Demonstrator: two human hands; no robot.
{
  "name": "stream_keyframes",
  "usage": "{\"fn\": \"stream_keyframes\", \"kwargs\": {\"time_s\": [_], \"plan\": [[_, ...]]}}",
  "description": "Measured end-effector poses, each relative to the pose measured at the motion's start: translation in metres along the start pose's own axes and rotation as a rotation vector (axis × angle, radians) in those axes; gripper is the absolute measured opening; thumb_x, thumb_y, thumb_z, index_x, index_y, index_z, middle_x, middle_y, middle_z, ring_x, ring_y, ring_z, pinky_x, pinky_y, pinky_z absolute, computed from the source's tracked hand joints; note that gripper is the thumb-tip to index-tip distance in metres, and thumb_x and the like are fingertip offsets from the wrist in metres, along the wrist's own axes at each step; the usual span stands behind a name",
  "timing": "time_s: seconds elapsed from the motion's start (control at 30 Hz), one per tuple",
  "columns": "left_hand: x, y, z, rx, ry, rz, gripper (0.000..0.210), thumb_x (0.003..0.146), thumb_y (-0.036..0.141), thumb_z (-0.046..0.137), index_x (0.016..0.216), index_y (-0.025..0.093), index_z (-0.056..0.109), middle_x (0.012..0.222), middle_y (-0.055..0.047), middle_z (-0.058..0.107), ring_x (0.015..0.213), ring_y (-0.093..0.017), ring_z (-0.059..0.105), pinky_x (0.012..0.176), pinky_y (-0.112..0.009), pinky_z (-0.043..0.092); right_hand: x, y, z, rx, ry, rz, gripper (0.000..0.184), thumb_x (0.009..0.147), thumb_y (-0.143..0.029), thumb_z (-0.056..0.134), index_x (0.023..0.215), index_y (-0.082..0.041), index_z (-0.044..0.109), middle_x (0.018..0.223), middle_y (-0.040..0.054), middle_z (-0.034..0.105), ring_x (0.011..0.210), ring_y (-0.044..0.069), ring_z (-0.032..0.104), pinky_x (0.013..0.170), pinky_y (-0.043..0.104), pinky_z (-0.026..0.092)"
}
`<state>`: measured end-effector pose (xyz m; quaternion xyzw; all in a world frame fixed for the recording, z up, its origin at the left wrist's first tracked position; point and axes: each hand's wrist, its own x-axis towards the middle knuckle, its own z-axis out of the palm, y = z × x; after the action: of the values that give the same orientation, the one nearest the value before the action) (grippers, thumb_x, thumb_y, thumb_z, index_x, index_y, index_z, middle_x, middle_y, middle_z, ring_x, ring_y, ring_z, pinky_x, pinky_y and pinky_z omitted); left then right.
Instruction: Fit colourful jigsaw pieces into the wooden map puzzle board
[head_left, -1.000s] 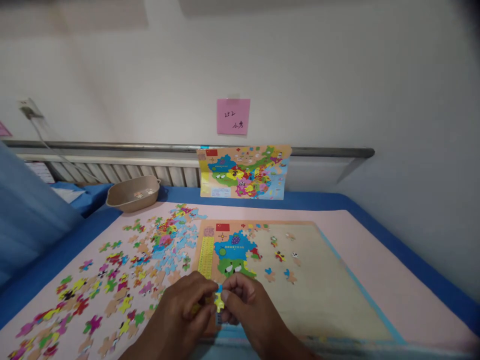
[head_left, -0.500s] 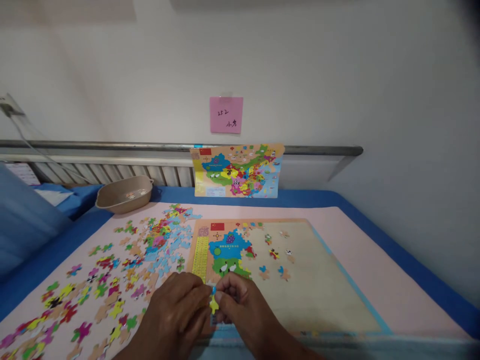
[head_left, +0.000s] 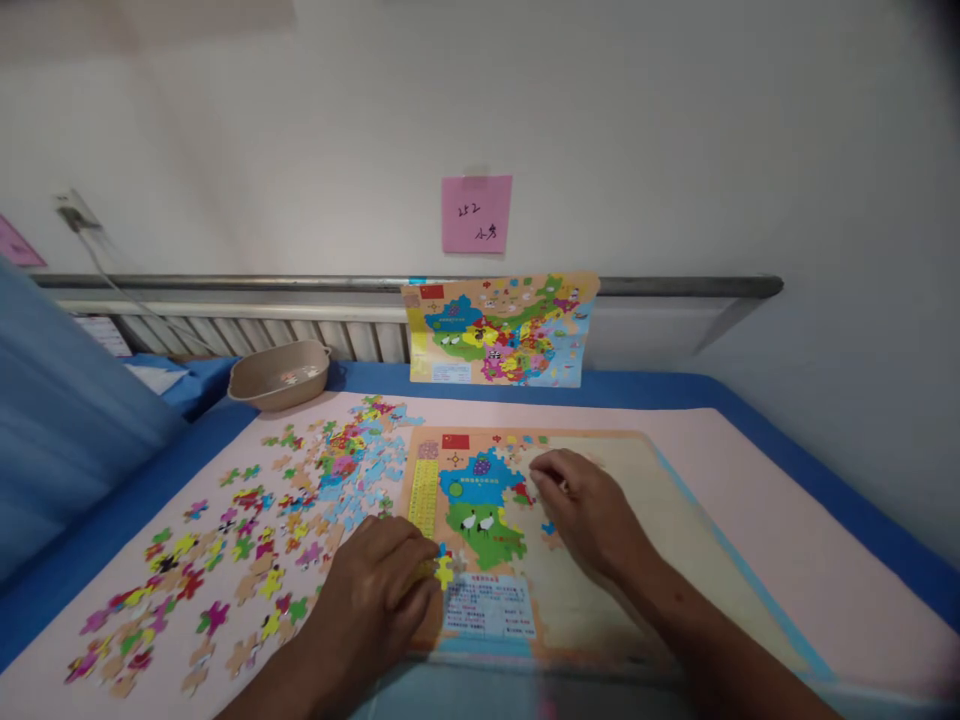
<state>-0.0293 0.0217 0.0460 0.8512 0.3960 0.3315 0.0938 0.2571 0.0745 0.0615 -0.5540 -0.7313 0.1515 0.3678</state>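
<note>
My left hand (head_left: 394, 575) is at the lower left of the jigsaw board (head_left: 645, 600), with its fingers closed on a yellow puzzle piece (head_left: 445, 570) that shows at the fingertips. My right hand (head_left: 581, 500) reaches over the middle of the board, its thumb and fingers pinched together. Whether a piece lies between them is hidden. Beside it shows a loose blue and tan piece (head_left: 551, 533). The joined part of the map (head_left: 480, 500), blue above and green below, fills the board's left side, with a printed text block (head_left: 491, 605) beneath.
Many loose puzzle pieces (head_left: 214, 617) are spread over the pink surface on the left. A tan basket (head_left: 281, 375) holds a few pieces. A printed map sheet (head_left: 495, 335) stands against the wall under a metal rail (head_left: 675, 287). A pink note (head_left: 476, 215) hangs above.
My right hand has left my left hand and moved forward and right over the loose pieces on the board. My left hand stays at the lower left. The view has shifted slightly.
</note>
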Motion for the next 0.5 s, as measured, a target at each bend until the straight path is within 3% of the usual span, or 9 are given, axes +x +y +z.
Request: {"fn": "stream_keyframes", "kwargs": {"time_s": [0.17, 0.37, 0.5], "plan": [[0.000, -0.001, 0.002, -0.031, -0.019, -0.038, 0.024, 0.089, 0.011, 0.057, 0.106, 0.024, 0.068, 0.096, -0.004, 0.069, 0.086, -0.022, 0.060, 0.076, -0.039, 0.044, 0.006, 0.032, -0.009, -0.279, -0.090, -0.092, 0.022, 0.097, -0.027, 0.044, 0.083, -0.021, 0.062, 0.087, 0.0063, 0.064, 0.084, 0.023, 0.056, 0.077, 0.033, 0.039], [0.000, -0.003, 0.007, -0.017, -0.025, -0.053, 0.022, 0.090, 0.013, 0.056, 0.104, 0.025, 0.070, 0.094, -0.004, 0.068, 0.085, -0.023, 0.060, 0.077, -0.040, 0.044, 0.005, 0.032, -0.016, -0.240, -0.213, -0.118, 0.019, 0.096, -0.021, 0.048, 0.085, -0.021, 0.063, 0.089, 0.0052, 0.065, 0.087, 0.022, 0.056, 0.079, 0.033, 0.039], [0.010, -0.004, 0.005, 0.054, -0.045, 0.010, 0.021, 0.090, 0.014, 0.054, 0.098, 0.023, 0.071, 0.089, -0.004, 0.068, 0.081, -0.021, 0.062, 0.074, -0.037, 0.047, 0.005, 0.030, -0.015, -0.205, -0.259, -0.111, 0.018, 0.095, -0.017, 0.050, 0.085, -0.020, 0.065, 0.089, 0.0047, 0.064, 0.087, 0.020, 0.055, 0.078, 0.032, 0.038]]}}
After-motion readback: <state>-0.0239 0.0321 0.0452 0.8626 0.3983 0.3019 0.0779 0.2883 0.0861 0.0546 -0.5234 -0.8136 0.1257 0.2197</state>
